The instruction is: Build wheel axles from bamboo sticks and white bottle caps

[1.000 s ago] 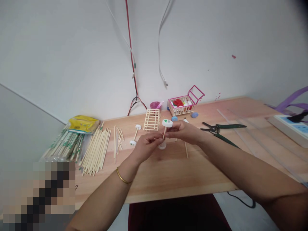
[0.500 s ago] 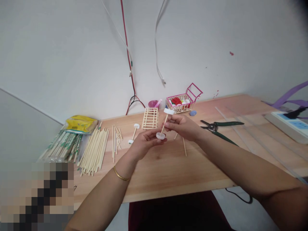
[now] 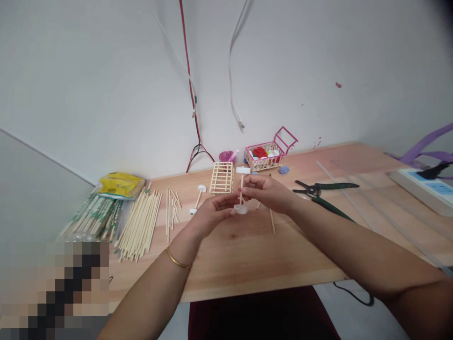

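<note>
A wooden stick axle (image 3: 242, 184) with a white bottle cap at each end stands nearly upright between my hands. My right hand (image 3: 264, 191) pinches the stick between thumb and fingers, just under the upper cap (image 3: 243, 170). My left hand (image 3: 212, 213) is at the lower cap (image 3: 240, 209), its thumb tip at the cap's left edge and its fingers partly behind. A second stick with caps (image 3: 198, 198) lies on the table left of my hands. Behind them is a small slatted frame of sticks (image 3: 222, 178).
Bare sticks (image 3: 139, 226), short cut pieces (image 3: 173, 208) and a yellow packet (image 3: 121, 185) lie at left. A pink-edged stick cart (image 3: 266, 156) holding caps stands by the wall. Green-handled pliers (image 3: 318, 191), clear rods and a power strip (image 3: 424, 189) are at right.
The capped stick has turned from tilted to nearly upright and sits slightly lower. My left fingers have shifted to the left side of the lower cap. My right hand keeps its pinch.
</note>
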Demonstrator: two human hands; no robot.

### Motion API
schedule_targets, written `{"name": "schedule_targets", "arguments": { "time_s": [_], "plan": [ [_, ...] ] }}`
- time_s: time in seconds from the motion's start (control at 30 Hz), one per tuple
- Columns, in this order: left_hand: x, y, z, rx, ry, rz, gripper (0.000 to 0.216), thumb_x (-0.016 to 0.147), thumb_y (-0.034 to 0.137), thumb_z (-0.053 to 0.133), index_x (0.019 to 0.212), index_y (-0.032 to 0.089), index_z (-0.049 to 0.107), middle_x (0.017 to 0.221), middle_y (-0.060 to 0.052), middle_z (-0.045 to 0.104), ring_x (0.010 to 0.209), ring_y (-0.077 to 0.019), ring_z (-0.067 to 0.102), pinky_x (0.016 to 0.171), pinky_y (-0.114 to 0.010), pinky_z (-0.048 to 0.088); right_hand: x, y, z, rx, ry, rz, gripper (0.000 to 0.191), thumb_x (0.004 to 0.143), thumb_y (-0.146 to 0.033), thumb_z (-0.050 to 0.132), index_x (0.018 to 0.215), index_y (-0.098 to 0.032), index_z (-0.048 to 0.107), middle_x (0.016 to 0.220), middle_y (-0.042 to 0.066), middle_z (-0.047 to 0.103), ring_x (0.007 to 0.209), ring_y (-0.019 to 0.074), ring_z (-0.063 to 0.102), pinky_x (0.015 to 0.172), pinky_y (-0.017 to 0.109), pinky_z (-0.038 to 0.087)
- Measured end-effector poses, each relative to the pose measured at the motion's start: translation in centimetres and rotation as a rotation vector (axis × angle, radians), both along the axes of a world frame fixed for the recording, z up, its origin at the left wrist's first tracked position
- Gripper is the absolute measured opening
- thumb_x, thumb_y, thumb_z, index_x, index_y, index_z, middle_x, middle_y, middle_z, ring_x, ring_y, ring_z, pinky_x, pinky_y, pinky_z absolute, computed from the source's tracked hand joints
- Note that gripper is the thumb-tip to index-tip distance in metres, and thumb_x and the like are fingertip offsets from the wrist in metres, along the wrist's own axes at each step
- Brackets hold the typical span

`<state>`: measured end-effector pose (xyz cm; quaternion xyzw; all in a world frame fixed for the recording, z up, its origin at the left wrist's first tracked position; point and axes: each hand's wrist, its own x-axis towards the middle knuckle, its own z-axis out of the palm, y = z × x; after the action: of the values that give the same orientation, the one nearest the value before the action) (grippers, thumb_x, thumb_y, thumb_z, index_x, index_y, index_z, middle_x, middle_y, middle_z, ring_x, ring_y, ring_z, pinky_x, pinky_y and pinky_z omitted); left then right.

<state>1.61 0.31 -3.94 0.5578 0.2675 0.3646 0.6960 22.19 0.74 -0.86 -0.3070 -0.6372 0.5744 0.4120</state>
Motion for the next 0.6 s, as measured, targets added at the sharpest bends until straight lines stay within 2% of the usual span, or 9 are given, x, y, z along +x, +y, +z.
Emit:
{"name": "schedule_targets", "arguments": {
  "time_s": [0.13,0.27,0.4,0.6],
  "plan": [
    [-0.2,0.3,0.3,0.027,-0.109,0.184,0.039,0.07,0.026,0.076,0.107,0.018,0.067,0.103,-0.01,0.071,0.093,-0.022,0.067,0.092,-0.045,0.048,-0.1,-0.1,-0.5,-0.225,-0.002,0.174,0.022,0.078,-0.035,0.069,0.083,-0.015,0.061,0.073,-0.001,0.061,0.061,0.0068,0.053,0.059,0.021,0.042],
    [-0.1,0.2,0.9,0.074,-0.132,0.312,0.036,0.07,0.024,0.076,0.105,0.021,0.068,0.106,-0.007,0.07,0.098,-0.0204,0.065,0.093,-0.041,0.049,-0.6,-0.4,-1.0,-0.413,0.015,0.322,0.023,0.075,-0.032,0.073,0.083,-0.013,0.062,0.071,-0.001,0.062,0.058,0.006,0.054,0.055,0.019,0.042],
    [0.1,0.0,1.1,0.078,-0.113,0.32,0.031,0.071,0.023,0.075,0.101,0.021,0.071,0.103,-0.006,0.071,0.095,-0.0184,0.065,0.092,-0.038,0.05,-0.8,-0.6,-1.0,-0.519,0.089,0.349,0.023,0.074,-0.03,0.074,0.082,-0.012,0.062,0.07,-0.001,0.062,0.056,0.0053,0.055,0.053,0.018,0.043],
    [0.1,-0.1,1.2,0.139,0.002,0.345,0.031,0.07,0.026,0.076,0.1,0.019,0.072,0.098,-0.006,0.072,0.088,-0.0176,0.066,0.089,-0.038,0.051,-0.7,-0.5,-0.9,-0.566,0.126,0.353,0.022,0.074,-0.029,0.075,0.082,-0.012,0.063,0.069,0.0,0.063,0.055,0.0056,0.056,0.051,0.017,0.044]
  ]
}}
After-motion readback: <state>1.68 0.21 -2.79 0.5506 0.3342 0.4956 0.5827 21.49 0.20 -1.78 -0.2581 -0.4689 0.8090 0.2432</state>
